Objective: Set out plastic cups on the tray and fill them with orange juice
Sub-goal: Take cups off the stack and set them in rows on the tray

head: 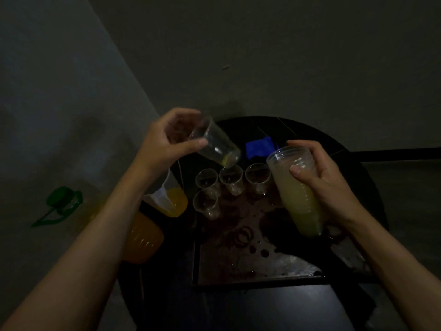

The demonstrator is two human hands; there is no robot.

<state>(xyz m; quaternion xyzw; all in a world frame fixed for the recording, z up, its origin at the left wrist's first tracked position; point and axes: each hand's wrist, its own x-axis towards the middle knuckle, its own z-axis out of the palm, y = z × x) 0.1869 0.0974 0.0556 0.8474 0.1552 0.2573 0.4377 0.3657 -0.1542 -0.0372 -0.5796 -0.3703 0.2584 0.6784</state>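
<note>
head view: the left hand (167, 139) has its thumb and fingers (191, 142) curled round the rim end of a single clear cup (216, 143), which is tilted with its base pointing down and away from the palm. a trace of yellow sits in that base. the right hand (327, 177) wraps a nested stack (296, 194) of cups, thumb across the front near the open end, fingers behind, the stack leaning base down.

just below the left fingertips, and between the two hands, four cups (231, 178) stand upright on the tray (238, 266): three in a row and one nearer the person. all four look empty. the tray floor is stained and looks wet in patches.

under the left wrist stands a jug (174, 201) of orange juice, and under the forearm lies or leans a bottle (143, 235) with a green cap (63, 198) hanging open. beyond the fingers is a blue cloth (259, 148) on the round table (358, 168).

these cups are very light, thin and springy. i judge a hard squeeze would buckle the wall, and a damp one may slip, so a loose hold near the stiffer rim suits best. set on the wet tray they could skate or tip, and each would need steadying when poured into. the jug is the heavy item; its handle is hidden.
</note>
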